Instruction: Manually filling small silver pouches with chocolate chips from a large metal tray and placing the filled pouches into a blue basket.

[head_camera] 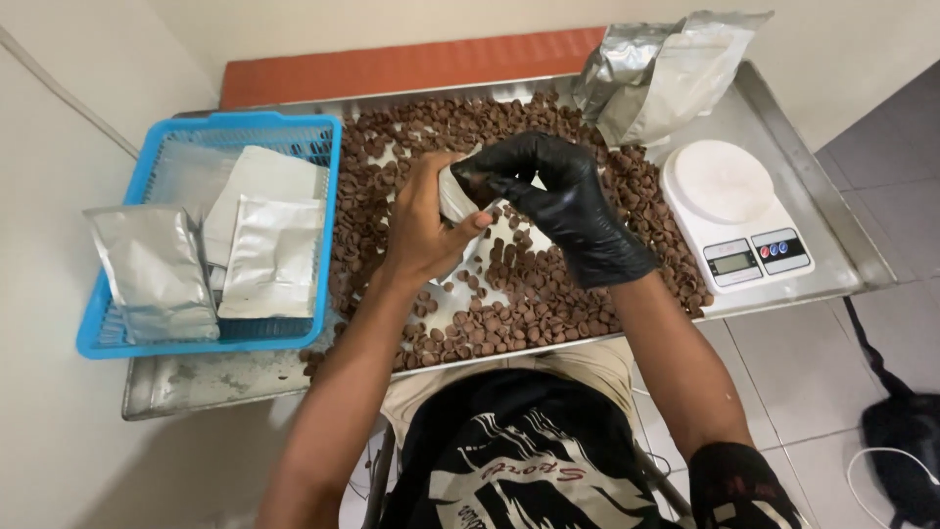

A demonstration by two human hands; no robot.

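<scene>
My bare left hand [423,220] grips a small silver foil pouch [454,196] above a steel tray [783,127]. My right hand [558,201], in a black glove, has its fingers pinched at the pouch's mouth. Whether it holds any pieces I cannot tell. Brown round chocolate pieces [499,313] cover most of the tray under both hands.
A blue plastic basket [147,343] on the left holds several silver pouches [269,260]. A white kitchen scale [729,211] stands on the tray's right side. A large crumpled foil bag [656,69] lies at the back right. A black bag [901,441] sits on the tiled floor.
</scene>
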